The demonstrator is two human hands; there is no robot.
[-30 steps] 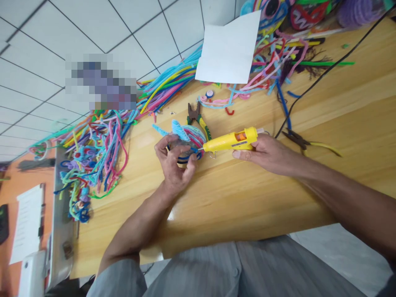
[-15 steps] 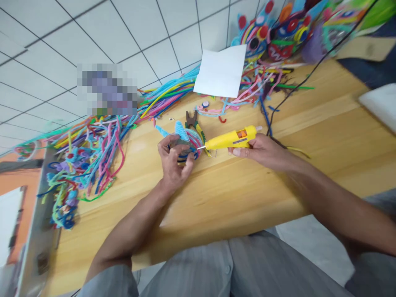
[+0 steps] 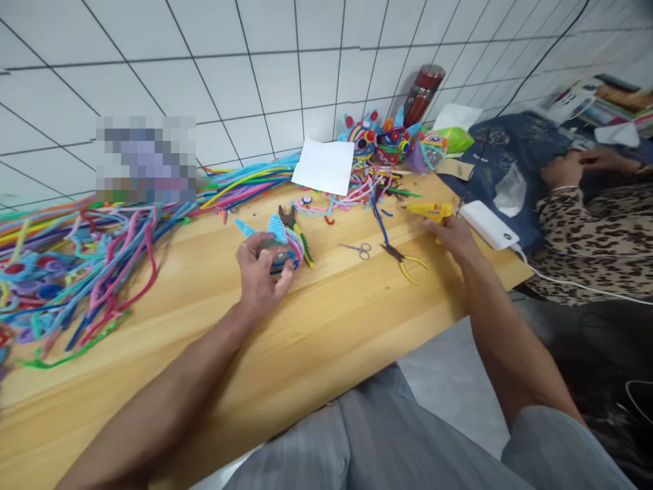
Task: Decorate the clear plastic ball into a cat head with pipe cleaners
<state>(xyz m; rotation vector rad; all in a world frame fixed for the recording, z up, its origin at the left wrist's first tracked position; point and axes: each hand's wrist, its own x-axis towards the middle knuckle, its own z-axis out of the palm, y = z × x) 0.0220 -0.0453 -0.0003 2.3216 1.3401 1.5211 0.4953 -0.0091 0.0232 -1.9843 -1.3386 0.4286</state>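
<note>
A round ball wrapped in pink and blue pipe cleaners, with light blue pointed ears, is in my left hand, whose fingers curl round its near side. Farther right, my right hand grips a yellow glue gun, its nozzle pointing left, away from the ball. Pliers with green and yellow handles lie against the ball's right side. Between my hands lie small scissors and yellow-handled pliers.
Pipe cleaners spread along the wall at left. White paper, decorated balls and a red flask stand behind. At right are a white power bank with a cable and a person's hands.
My right hand has carried the glue gun away from the ball, to the right. The view has swung right, showing scissors, pliers, the flask and another person. My left hand still holds the ball.
</note>
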